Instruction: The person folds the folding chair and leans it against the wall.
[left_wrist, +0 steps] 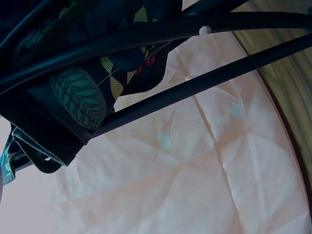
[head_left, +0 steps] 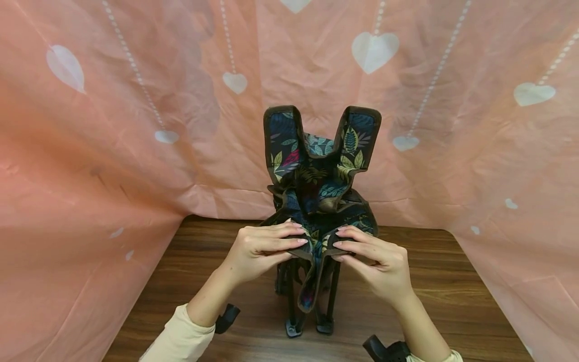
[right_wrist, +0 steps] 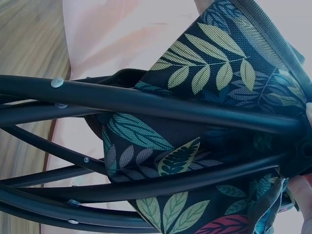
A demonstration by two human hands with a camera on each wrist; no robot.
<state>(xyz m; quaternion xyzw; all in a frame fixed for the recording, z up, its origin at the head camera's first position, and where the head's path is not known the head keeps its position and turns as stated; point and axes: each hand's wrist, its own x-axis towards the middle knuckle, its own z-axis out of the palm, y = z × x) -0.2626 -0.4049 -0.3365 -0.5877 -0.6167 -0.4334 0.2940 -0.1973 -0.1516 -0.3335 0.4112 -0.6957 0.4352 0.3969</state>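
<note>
A small folding chair [head_left: 312, 186] with dark leaf-print fabric and black tube legs stands partly folded on the wooden table. My left hand [head_left: 264, 249] pinches the left front corner of its seat, fingers on top and thumb beneath. On the other side, my right hand [head_left: 375, 254] grips the right front corner in the same way. Between the hands the seat fabric [head_left: 307, 299] sags into a deep fold. The left wrist view shows the frame tubes [left_wrist: 161, 102] and fabric underside. In the right wrist view several riveted tubes [right_wrist: 185, 109] converge near my fingertips, at the right edge.
The wooden tabletop [head_left: 217, 296] extends on both sides of the chair. A pink curtain [head_left: 316, 60] with white hearts hangs close behind the chair and along both sides. Black wrist-mounted devices [head_left: 386, 349] sit below my forearms.
</note>
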